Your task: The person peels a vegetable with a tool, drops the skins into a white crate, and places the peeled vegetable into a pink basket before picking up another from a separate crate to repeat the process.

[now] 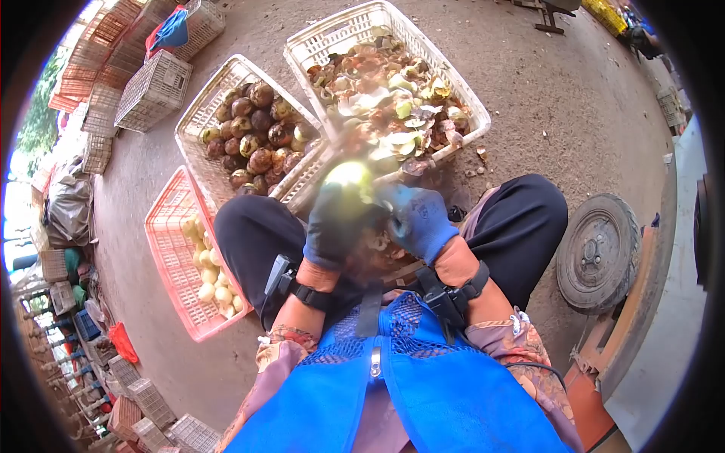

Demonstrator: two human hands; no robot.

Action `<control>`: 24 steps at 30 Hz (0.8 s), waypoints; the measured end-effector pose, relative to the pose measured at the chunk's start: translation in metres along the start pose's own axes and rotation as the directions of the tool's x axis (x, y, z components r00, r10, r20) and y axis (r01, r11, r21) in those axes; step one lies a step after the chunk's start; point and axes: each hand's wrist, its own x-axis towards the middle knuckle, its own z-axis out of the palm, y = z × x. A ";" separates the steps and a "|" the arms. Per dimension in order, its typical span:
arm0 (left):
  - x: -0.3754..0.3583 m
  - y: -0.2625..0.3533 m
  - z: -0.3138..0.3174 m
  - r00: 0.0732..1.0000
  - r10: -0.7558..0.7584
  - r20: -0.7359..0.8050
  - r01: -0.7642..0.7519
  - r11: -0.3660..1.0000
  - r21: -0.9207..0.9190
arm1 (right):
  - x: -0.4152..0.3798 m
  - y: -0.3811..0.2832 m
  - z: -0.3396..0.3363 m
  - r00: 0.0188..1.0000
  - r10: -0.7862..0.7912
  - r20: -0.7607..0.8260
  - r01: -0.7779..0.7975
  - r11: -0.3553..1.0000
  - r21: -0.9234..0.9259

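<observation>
Blurred by motion, my left hand (334,223) in a dark glove is closed around a pale green, peeled-looking round fruit or vegetable (349,178). My right hand (417,220), in a blue glove, is closed right beside it, fingers toward the piece. Whatever the right fingers grip is hidden or smeared. Just beyond my hands stands a white crate (472,113) holding a heap of peelings (377,90). To its left, another white crate (192,113) contains several dark brown and greenish round pieces (260,128). A pink-red crate (170,249) by my left knee holds pale peeled pieces (219,283).
Stacked crates (155,90) line the left side, with more crates (151,400) at lower left. A wheel (598,253) stands right of my right knee, beside a pale metal panel (664,302). Scraps of peel (481,155) lie on the concrete ground.
</observation>
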 end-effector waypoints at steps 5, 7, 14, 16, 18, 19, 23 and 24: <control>-0.007 -0.005 0.004 1.000 -0.005 -0.024 0.001 0.984 -0.177 | 0.010 -0.004 -0.006 0.998 0.043 0.053 -0.039 0.996 -0.081; -0.015 0.020 0.010 0.999 0.033 0.037 -0.034 0.999 0.014 | 0.025 -0.013 -0.026 0.920 0.323 0.220 -0.279 0.937 -0.210; -0.006 0.021 0.000 0.999 -0.027 -0.023 0.026 0.999 -0.028 | 0.002 0.014 0.000 0.953 0.300 -0.049 -0.253 0.871 0.422; -0.002 0.039 0.002 0.996 0.089 0.024 -0.077 0.950 -0.302 | 0.003 0.008 -0.007 0.989 0.124 -0.083 -0.099 0.961 0.257; -0.002 0.039 -0.003 0.997 0.066 0.043 -0.049 0.947 -0.319 | 0.007 -0.001 -0.013 0.994 -0.061 -0.086 0.069 0.994 0.084; -0.004 0.036 -0.004 0.997 0.036 0.073 -0.010 0.944 -0.330 | 0.007 -0.006 -0.014 0.999 -0.009 -0.034 0.009 1.000 -0.015; -0.013 0.014 -0.003 0.989 0.116 -0.089 -0.106 0.988 0.110 | 0.009 0.022 -0.003 0.898 0.435 0.065 -0.414 0.886 -0.209; -0.016 0.027 -0.006 0.996 -0.029 0.079 0.066 0.852 -0.520 | 0.000 0.044 0.013 0.937 0.342 -0.064 -0.348 0.924 -0.159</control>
